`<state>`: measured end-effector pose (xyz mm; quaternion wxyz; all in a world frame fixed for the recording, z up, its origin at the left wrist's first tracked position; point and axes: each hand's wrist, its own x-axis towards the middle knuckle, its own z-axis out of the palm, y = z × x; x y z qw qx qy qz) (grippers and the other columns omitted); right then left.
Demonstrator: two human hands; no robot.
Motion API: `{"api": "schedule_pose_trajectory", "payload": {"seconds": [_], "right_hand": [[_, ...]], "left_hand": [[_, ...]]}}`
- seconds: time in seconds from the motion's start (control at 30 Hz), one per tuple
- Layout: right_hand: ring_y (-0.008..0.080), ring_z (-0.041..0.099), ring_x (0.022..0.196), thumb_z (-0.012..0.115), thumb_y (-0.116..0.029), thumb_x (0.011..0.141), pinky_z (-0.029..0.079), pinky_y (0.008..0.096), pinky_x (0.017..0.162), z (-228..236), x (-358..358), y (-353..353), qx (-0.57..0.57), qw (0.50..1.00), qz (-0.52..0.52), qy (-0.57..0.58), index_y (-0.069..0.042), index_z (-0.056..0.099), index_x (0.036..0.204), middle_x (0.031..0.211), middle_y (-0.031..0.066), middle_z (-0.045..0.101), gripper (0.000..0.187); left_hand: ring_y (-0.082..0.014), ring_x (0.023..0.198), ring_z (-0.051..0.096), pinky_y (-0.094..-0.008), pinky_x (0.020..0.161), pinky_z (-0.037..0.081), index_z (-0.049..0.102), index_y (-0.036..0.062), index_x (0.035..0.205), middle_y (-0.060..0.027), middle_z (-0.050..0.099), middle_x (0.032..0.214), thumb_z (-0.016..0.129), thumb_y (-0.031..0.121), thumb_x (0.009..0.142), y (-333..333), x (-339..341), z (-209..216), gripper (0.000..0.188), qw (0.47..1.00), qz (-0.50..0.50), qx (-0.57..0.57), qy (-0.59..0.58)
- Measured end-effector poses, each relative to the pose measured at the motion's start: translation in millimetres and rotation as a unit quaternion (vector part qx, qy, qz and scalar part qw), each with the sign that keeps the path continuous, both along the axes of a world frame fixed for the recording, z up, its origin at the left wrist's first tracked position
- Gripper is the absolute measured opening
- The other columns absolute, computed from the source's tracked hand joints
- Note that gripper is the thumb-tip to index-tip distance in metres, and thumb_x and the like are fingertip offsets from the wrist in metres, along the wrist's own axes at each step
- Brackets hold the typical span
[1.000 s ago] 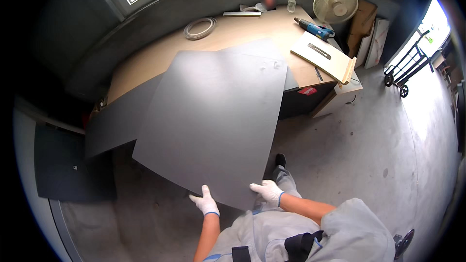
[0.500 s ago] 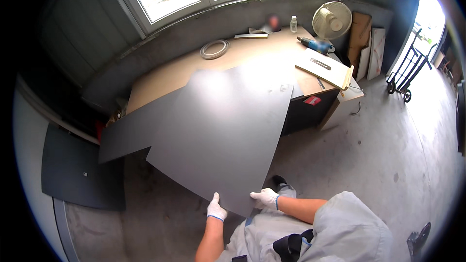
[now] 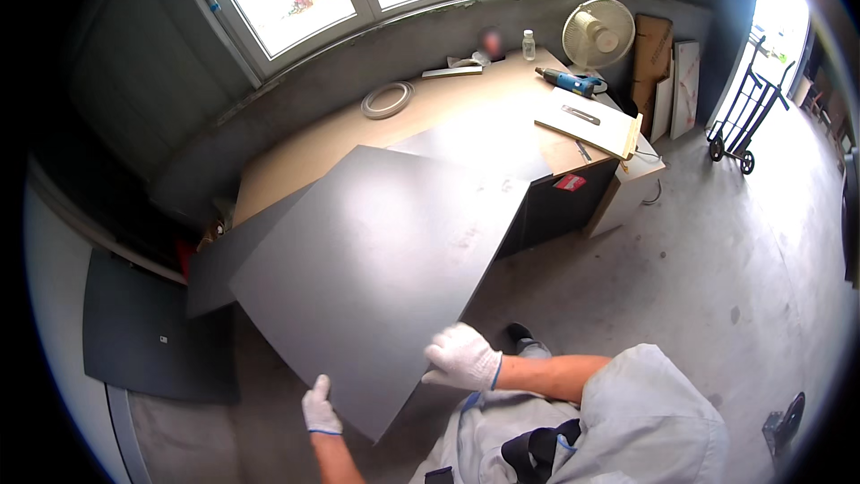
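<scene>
A large, smooth grey panel [image 3: 376, 269] slopes from the workbench down toward me, its near corner hanging over the floor. My left hand [image 3: 321, 408], in a white glove, grips its left edge close to that corner, thumb on top. At the right edge is my right hand [image 3: 464, 357], also gloved, fingers curled against the rim; its underside fingers are hidden. Beneath this sheet lies a second grey panel [image 3: 215, 269], showing at the left and also at the far side on the bench.
The wooden workbench [image 3: 296, 157] carries a coiled strip [image 3: 388, 100], a blue heat gun [image 3: 571, 82], a small bottle [image 3: 528, 45] and a pale board [image 3: 587, 123]. Behind stands a fan [image 3: 598, 33]. A hand truck [image 3: 743, 121] is right; another dark panel [image 3: 152, 332] leans left.
The upper panel has turned, its near corner swinging left. My left hand moved left and down with it; my right hand shifted left and slightly up along the right edge.
</scene>
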<state>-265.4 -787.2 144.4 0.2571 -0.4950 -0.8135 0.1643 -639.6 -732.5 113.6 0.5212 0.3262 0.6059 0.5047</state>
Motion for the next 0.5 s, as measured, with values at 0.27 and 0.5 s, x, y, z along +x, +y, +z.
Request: {"api": "schedule_pose_trajectory", "payload": {"seconds": [0.27, 0.5], "right_hand": [[0.0418, 0.06, 0.131, 0.089, -0.025, 0.07, 0.049, 0.05, 0.113, 58, 31, 76, 0.184, 0.981, 0.028, 0.061, 0.0, 0.061, 0.137, 0.137, 0.023, 0.061, 0.076], [0.0415, 0.071, 0.116, 0.087, -0.018, 0.079, 0.059, 0.0455, 0.099, 147, 127, 128, 0.269, 0.927, -0.05, 0.255, 0.001, 0.064, 0.133, 0.128, 0.0239, 0.07, 0.061]], "left_hand": [[-0.0201, 0.081, 0.069, -0.0355, 0.076, 0.057, 0.071, -0.0076, 0.109, -0.0117, 0.074, 0.097, 0.056, 0.035, 0.108, 42, 60, 233, 0.045, 0.975, -0.058, 0.2, 0.076], [-0.0169, 0.1, 0.068, -0.0319, 0.093, 0.056, 0.066, 0.0004, 0.133, -0.0109, 0.073, 0.116, 0.044, 0.055, 0.115, 180, 184, 344, 0.062, 0.91, -0.05, 0.394, 0.121]]}}
